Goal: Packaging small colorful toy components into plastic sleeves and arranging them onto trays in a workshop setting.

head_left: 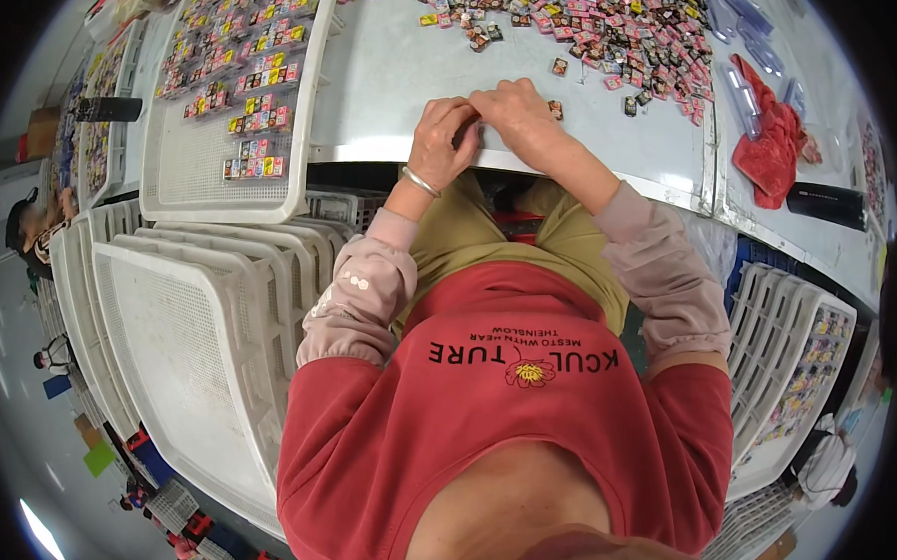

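Observation:
My left hand [443,138], with a silver bangle at the wrist, is closed just above the table's front edge. My right hand [517,114] meets it there, its fingers bent and pinched together against the left fingertips. Whatever lies between the fingers is hidden by the hands. Close to my right hand, a small dark-faced block [555,110] rests on the white table [377,87]. Another loose block [559,67] lies a little farther off. Beyond them spreads a big heap of small pink, black and yellow blocks [589,31].
On the left, a white perforated tray [177,183] holds rows of small coloured blocks. Empty-looking white trays [167,308] lean in a stack below it. A red cloth [770,144] and a black cylinder [827,205] lie at the right. More trays [780,365] stand at lower right.

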`<move>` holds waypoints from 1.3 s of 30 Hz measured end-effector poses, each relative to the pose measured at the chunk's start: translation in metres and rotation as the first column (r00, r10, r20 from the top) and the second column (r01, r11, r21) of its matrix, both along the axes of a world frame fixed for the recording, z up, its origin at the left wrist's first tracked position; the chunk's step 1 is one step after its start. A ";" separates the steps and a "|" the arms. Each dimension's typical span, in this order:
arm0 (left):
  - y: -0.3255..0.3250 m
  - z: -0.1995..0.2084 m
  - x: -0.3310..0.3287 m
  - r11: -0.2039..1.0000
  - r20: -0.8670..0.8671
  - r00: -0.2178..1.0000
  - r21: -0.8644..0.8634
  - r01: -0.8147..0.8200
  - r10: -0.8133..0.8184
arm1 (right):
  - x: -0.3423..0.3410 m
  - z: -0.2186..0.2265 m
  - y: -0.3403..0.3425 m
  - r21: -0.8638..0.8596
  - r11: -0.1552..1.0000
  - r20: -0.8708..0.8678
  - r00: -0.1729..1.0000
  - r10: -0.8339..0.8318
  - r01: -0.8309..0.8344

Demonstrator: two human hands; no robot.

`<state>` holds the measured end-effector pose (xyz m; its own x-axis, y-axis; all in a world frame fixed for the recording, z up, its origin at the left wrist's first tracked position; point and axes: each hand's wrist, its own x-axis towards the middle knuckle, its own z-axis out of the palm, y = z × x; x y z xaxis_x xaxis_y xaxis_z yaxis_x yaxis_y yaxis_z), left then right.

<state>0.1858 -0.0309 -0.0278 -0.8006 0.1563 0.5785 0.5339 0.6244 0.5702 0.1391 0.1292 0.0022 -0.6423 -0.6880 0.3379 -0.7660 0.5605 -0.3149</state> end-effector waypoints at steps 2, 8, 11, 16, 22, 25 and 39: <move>0.000 0.003 0.004 1.000 0.017 1.000 0.017 -0.014 0.013 | 0.006 0.011 -0.008 0.047 0.999 -0.069 0.997 0.019 -0.015; 0.004 0.004 0.005 0.996 0.021 0.999 -0.078 0.045 -0.044 | -0.017 0.009 0.002 0.250 0.966 0.163 0.981 -0.106 0.063; 0.004 0.003 0.004 0.994 -0.011 0.999 -0.095 0.046 -0.047 | -0.018 -0.008 0.017 -0.112 0.993 0.230 0.973 -0.020 0.046; 0.001 -0.001 0.002 0.992 -0.018 0.998 -0.107 0.064 -0.067 | -0.012 -0.019 0.014 -0.219 0.975 0.130 0.990 0.056 -0.027; -0.004 0.003 -0.001 0.986 0.019 0.994 -0.130 0.108 -0.106 | -0.012 -0.004 0.007 -0.020 0.995 0.053 0.993 0.103 -0.103; -0.004 0.007 0.000 0.989 0.056 0.993 -0.099 0.109 -0.104 | -0.017 0.000 0.003 0.066 0.993 0.019 0.995 0.099 -0.100; -0.004 0.001 0.000 0.988 0.051 0.993 -0.104 0.111 -0.107 | -0.014 -0.021 0.016 -0.205 0.978 0.159 0.985 0.062 -0.028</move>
